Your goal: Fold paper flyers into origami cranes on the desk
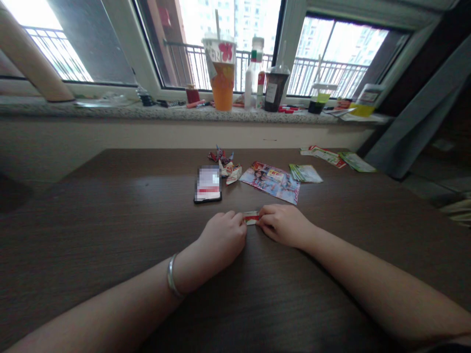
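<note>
Two bare hands meet near the middle of a dark brown wooden tabletop (121, 211), gripping a small red-and-white strip (251, 218) between them. Take that strip as the centre of a clock face. The left hand (224, 238), with a silver bangle (170, 274) at its wrist, comes in from eight o'clock, its curled fingers closed on the strip's left end. The right hand (283, 224) comes in from three o'clock, thumb and fingers pinched narrow on the other end. Whether the strip touches the wood or sits just above it is hard to tell.

At ten o'clock lies a phone (208, 189), its lit screen partly pixelated. Toward eleven, just beside the phone, is a folded cream-and-red paper piece (231, 173), with a folded purple-and-red paper piece (220, 156) behind it. A colourful printed sheet (270, 181) lies flat at one o'clock. Around two o'clock are green-and-white papers (306, 173) near the sheet, then, farther off, red-and-white papers (327, 156) and another green paper (356, 162).

Beyond the tabletop, a speckled stone windowsill (165, 112) runs across. Near twelve o'clock it carries a tall cup of orange drink (222, 88), a clear bottle (252, 78) and a dark cup (275, 90); a yellow-filled container (364, 105) stands toward two.
</note>
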Demonstrator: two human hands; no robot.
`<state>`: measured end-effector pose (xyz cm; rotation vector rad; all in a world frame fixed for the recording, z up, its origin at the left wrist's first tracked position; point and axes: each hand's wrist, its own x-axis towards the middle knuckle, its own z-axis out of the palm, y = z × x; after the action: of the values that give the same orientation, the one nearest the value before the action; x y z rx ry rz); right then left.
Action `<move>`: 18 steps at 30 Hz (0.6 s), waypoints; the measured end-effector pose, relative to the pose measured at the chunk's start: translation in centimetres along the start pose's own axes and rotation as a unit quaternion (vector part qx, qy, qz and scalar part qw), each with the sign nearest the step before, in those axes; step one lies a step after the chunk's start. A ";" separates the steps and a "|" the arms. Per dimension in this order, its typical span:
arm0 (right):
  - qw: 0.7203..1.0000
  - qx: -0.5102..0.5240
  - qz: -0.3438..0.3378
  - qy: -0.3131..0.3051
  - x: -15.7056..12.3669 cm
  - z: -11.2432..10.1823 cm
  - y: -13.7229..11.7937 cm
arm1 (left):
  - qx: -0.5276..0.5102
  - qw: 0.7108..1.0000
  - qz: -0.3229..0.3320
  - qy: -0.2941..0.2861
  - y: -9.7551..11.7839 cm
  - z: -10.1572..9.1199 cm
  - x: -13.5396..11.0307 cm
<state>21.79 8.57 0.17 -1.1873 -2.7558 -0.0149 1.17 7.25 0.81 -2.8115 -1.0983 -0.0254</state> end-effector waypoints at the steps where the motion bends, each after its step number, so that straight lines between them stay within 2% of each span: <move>1: 1.000 0.001 0.005 0.001 0.0 0.0 -0.1 | -0.003 1.000 -0.001 -0.003 0.0 -0.1 0.0; 8: 1.000 0.026 0.004 -0.011 -0.1 -0.2 0.7 | -0.007 1.000 0.013 0.004 -0.3 -0.6 -0.3; 12: 0.999 0.027 -0.004 -0.024 -0.2 -0.9 0.8 | -0.009 1.000 0.006 -0.013 -0.3 -0.8 -0.6; 18: 0.999 0.018 0.027 -0.027 -0.3 -1.2 0.5 | -0.024 1.000 0.010 -0.013 -0.3 -0.9 -0.5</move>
<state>22.50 8.59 1.33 -1.2696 -2.7565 0.0740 0.59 7.03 1.70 -2.8734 -1.0895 -0.0126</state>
